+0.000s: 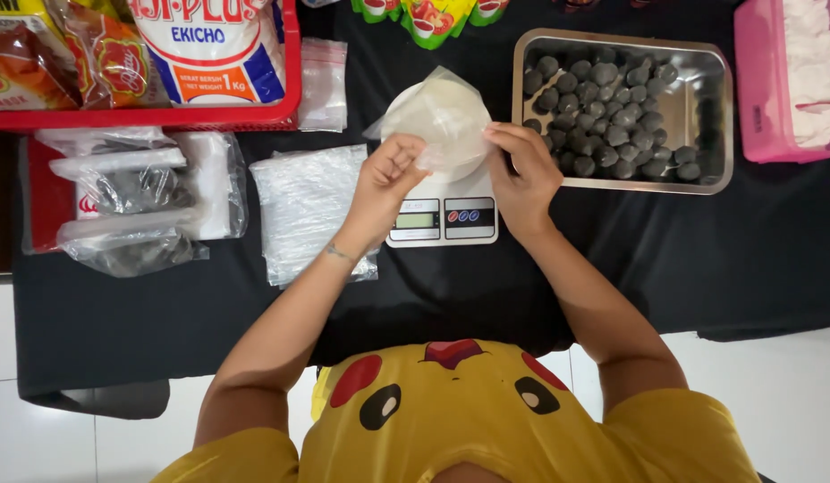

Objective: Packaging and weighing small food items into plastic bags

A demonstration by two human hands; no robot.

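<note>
Left hand point(385, 183) and right hand point(522, 174) both pinching clear bag point(446, 112), spreading mouth open over scale point(442, 210), probably for weighing. Tray point(715, 116) of dark balls point(603, 107) sitting just right, within easy reach.

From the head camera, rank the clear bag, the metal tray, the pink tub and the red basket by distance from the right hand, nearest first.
1. Clear bag: pinched by the right hand, over the scale.
2. Metal tray: just beside it, right.
3. Pink tub: far right edge.
4. Red basket: far left.

Both forearms reach forward, the left hand point(385, 183) and right hand point(525, 174) raised close together, fingers apparently pinched.
</note>
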